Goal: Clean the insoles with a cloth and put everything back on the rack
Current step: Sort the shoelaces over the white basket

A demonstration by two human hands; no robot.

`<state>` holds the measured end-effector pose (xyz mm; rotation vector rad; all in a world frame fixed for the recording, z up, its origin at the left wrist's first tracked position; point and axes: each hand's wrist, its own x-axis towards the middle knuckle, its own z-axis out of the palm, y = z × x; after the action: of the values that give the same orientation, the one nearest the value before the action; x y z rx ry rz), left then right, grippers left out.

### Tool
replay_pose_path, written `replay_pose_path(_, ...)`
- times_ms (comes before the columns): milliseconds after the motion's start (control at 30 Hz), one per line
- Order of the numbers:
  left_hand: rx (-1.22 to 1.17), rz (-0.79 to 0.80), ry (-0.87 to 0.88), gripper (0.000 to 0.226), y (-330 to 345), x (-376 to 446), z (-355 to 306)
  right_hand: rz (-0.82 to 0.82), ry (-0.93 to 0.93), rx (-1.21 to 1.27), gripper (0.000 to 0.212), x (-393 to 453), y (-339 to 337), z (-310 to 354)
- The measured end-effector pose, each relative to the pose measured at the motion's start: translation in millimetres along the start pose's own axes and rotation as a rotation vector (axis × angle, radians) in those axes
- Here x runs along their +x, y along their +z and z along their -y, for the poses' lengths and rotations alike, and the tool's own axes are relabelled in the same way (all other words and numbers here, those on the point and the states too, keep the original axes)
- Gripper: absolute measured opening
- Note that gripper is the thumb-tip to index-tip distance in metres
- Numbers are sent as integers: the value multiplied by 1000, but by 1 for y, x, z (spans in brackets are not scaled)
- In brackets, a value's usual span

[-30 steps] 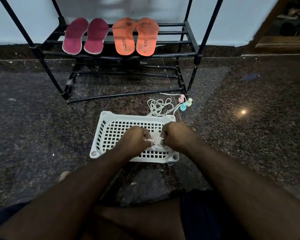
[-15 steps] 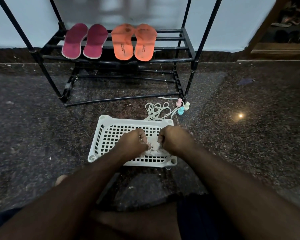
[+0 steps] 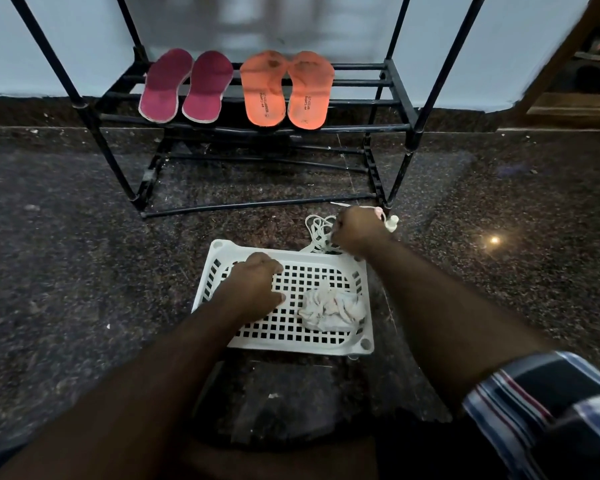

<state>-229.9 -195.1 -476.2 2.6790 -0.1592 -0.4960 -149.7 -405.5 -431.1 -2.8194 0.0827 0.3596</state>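
Two pairs of insoles on the rack, cloth lying in the tray.

On the black rack [image 3: 392,128], the maroon insoles [image 3: 186,86] lie left of the orange insoles [image 3: 286,88]. Below, on the floor, the left hand [image 3: 257,285] rests on the white perforated tray [image 3: 281,327], fingers curled, holding nothing. The crumpled white cloth [image 3: 331,308] sits in the tray's right part. The right hand [image 3: 357,230] is over the white cord [image 3: 317,233] beyond the tray; whether its grip closes on it cannot be told.
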Motion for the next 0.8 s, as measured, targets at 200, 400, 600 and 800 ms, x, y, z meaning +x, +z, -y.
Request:
replay_pose_path(200, -20, 58, 20, 46, 4, 0, 4, 57, 60, -147, 41, 29, 33, 25)
replay_pose_path(400, -214, -72, -17, 10, -10, -2, 3, 6, 89, 208, 22, 22, -7, 22)
replay_pose_path(600, -632, -257, -23, 15, -58, -29, -17, 42, -185, 788, 7, -35, -84, 42)
replay_pose_path(800, -864, -321, 114, 52, -97, -64, -31, 87, -399, 785, 10, -88, -89, 64)
